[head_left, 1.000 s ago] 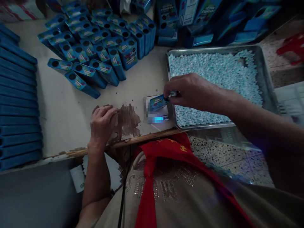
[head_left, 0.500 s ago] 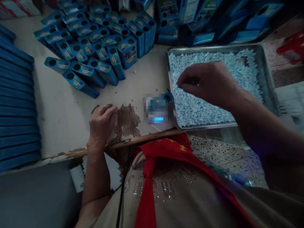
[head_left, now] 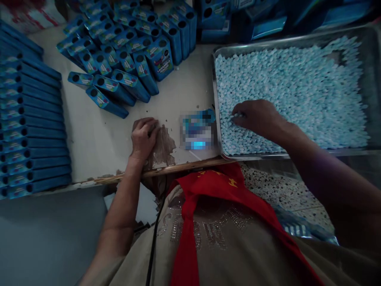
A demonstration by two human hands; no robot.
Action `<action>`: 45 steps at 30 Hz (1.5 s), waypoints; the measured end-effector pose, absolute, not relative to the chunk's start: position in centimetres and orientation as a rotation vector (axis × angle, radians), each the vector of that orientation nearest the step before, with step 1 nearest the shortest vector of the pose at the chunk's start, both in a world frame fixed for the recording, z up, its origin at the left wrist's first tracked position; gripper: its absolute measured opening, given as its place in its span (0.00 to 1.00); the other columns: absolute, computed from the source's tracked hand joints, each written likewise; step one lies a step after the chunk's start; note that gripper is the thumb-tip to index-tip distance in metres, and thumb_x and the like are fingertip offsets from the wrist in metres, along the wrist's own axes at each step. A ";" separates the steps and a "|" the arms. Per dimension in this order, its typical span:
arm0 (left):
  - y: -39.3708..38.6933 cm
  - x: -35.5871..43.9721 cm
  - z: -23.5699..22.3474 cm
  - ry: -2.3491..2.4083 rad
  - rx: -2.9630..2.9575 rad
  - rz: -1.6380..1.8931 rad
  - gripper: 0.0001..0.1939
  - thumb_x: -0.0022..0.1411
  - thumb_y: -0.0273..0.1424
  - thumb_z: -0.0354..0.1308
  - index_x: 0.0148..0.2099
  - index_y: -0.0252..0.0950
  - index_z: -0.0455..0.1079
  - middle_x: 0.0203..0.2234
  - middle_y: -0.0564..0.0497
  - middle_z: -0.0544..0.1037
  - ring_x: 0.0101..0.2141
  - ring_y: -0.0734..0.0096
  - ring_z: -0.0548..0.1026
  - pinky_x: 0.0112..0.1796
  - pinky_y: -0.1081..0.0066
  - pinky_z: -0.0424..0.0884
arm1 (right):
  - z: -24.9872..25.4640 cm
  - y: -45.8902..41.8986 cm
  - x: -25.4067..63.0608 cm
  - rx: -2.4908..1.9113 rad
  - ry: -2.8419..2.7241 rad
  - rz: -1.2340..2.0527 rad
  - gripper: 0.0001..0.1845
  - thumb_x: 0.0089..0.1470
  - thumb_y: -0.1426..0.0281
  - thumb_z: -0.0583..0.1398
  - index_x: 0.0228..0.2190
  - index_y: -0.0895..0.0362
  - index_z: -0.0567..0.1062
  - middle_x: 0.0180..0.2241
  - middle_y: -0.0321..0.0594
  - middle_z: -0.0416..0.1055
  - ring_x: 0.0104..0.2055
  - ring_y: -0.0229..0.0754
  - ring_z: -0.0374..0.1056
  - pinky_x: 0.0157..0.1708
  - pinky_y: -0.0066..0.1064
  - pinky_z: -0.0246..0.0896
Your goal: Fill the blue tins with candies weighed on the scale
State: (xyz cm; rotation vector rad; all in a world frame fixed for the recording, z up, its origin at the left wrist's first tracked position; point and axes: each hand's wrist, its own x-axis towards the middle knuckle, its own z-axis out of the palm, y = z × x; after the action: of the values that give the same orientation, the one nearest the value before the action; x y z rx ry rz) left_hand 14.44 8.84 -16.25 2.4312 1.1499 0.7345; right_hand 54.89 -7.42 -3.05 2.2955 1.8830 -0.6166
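My right hand is over the left part of a metal tray filled with small pale-blue candies. Its fingers are pinched together, and a few candies show at the fingertips. My left hand rests on the worn table near its front edge, fingers curled in, with nothing visible in them. Between the hands, against the tray, lies a small item blurred by pixelation, with a bright blue glow and a blue end.
Several blue candy boxes with round holes stand in rows at the back of the table. A long row of similar boxes fills the left side. More blue boxes are behind the tray. The table's wooden front edge is chipped.
My right hand has lowered toward the candies, and candies now show at its fingertips. My left hand has shifted right along the table. The camera view has moved somewhat.
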 end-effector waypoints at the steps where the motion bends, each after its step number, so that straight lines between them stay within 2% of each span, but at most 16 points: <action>1: 8.7 14.5 -16.3 1.168 2.459 0.699 0.11 0.82 0.34 0.67 0.59 0.39 0.86 0.58 0.37 0.86 0.63 0.42 0.83 0.70 0.45 0.79 | -2.9 -7.4 55.4 2.341 1.904 -0.642 0.18 0.73 0.69 0.64 0.56 0.59 0.91 0.54 0.56 0.90 0.53 0.59 0.84 0.47 0.41 0.66; 6: 8.2 14.6 -16.0 1.222 2.543 0.648 0.12 0.85 0.36 0.62 0.58 0.41 0.87 0.58 0.38 0.85 0.63 0.43 0.82 0.70 0.46 0.78 | -2.9 -8.3 57.1 2.596 1.972 -0.771 0.13 0.64 0.66 0.67 0.44 0.50 0.93 0.36 0.41 0.88 0.40 0.53 0.84 0.44 0.42 0.73; 11: 8.2 14.8 -15.9 1.218 2.533 0.637 0.12 0.86 0.37 0.62 0.58 0.42 0.86 0.59 0.37 0.85 0.63 0.43 0.81 0.70 0.45 0.78 | -1.4 -7.6 56.1 2.679 2.146 -0.810 0.10 0.57 0.67 0.70 0.40 0.50 0.91 0.31 0.38 0.83 0.35 0.49 0.81 0.41 0.41 0.73; 17: 8.2 14.7 -16.1 1.208 2.541 0.669 0.11 0.85 0.35 0.63 0.58 0.41 0.86 0.58 0.37 0.85 0.62 0.43 0.81 0.69 0.45 0.78 | 1.8 -5.8 52.8 2.539 2.332 -1.108 0.05 0.59 0.70 0.72 0.39 0.50 0.90 0.30 0.35 0.80 0.34 0.44 0.76 0.36 0.36 0.67; 22: 8.2 14.7 -16.4 1.202 2.541 0.689 0.11 0.85 0.34 0.63 0.58 0.41 0.86 0.58 0.38 0.85 0.62 0.44 0.82 0.69 0.45 0.79 | 2.7 -4.8 50.3 2.360 2.486 -1.160 0.09 0.61 0.73 0.72 0.42 0.51 0.91 0.32 0.35 0.83 0.35 0.43 0.77 0.39 0.37 0.71; 26: 8.0 14.8 -16.3 1.174 2.503 0.684 0.10 0.85 0.33 0.64 0.59 0.40 0.87 0.58 0.37 0.85 0.62 0.44 0.81 0.70 0.47 0.78 | 2.5 -4.3 49.9 2.336 2.484 -1.125 0.11 0.65 0.69 0.71 0.44 0.49 0.95 0.33 0.38 0.86 0.36 0.46 0.79 0.38 0.38 0.72; 29: 7.9 14.9 -16.1 1.151 2.484 0.698 0.10 0.86 0.33 0.64 0.58 0.38 0.87 0.58 0.35 0.85 0.63 0.43 0.82 0.70 0.47 0.77 | 2.1 -4.0 50.2 2.294 2.532 -1.178 0.12 0.64 0.68 0.70 0.44 0.48 0.96 0.33 0.38 0.86 0.36 0.47 0.81 0.39 0.39 0.74; 32: 7.9 14.9 -16.0 1.176 2.467 0.660 0.10 0.86 0.34 0.65 0.57 0.38 0.87 0.59 0.35 0.85 0.63 0.42 0.82 0.70 0.45 0.77 | 1.6 -4.0 50.7 2.252 2.547 -1.354 0.09 0.64 0.65 0.72 0.42 0.47 0.96 0.33 0.38 0.86 0.38 0.50 0.83 0.40 0.39 0.76; 34: 7.9 14.9 -16.0 1.179 2.480 0.650 0.10 0.85 0.33 0.65 0.58 0.39 0.87 0.59 0.36 0.85 0.63 0.42 0.82 0.70 0.44 0.77 | 1.4 -4.1 51.1 2.274 2.489 -1.509 0.09 0.65 0.61 0.74 0.44 0.47 0.96 0.31 0.37 0.84 0.36 0.49 0.81 0.36 0.38 0.74; 39: 8.1 14.8 -16.4 1.123 2.547 0.747 0.10 0.86 0.34 0.64 0.58 0.40 0.87 0.57 0.38 0.86 0.61 0.43 0.82 0.67 0.45 0.81 | 1.6 -4.1 52.4 2.273 2.366 -1.938 0.21 0.62 0.59 0.77 0.55 0.51 0.94 0.28 0.34 0.80 0.29 0.42 0.71 0.30 0.36 0.70; 41: 8.1 14.7 -16.6 1.091 2.557 0.791 0.11 0.86 0.35 0.63 0.58 0.40 0.87 0.57 0.38 0.86 0.60 0.43 0.83 0.66 0.46 0.82 | 1.6 -3.9 52.8 2.223 2.314 -2.082 0.20 0.60 0.59 0.79 0.52 0.52 0.93 0.29 0.34 0.81 0.29 0.40 0.71 0.30 0.35 0.70; 45: 8.1 14.7 -16.6 1.086 2.556 0.790 0.11 0.87 0.35 0.63 0.58 0.40 0.86 0.57 0.38 0.85 0.60 0.43 0.83 0.66 0.46 0.82 | 1.4 -3.6 52.7 2.176 2.179 -2.213 0.11 0.59 0.59 0.80 0.39 0.51 0.91 0.28 0.35 0.80 0.29 0.40 0.71 0.29 0.34 0.68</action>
State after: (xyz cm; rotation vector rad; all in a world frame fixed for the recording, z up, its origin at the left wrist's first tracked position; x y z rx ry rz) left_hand 14.66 8.14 -16.60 2.5555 1.0865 0.7899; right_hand 52.67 -3.61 1.41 2.1763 2.1787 -2.2133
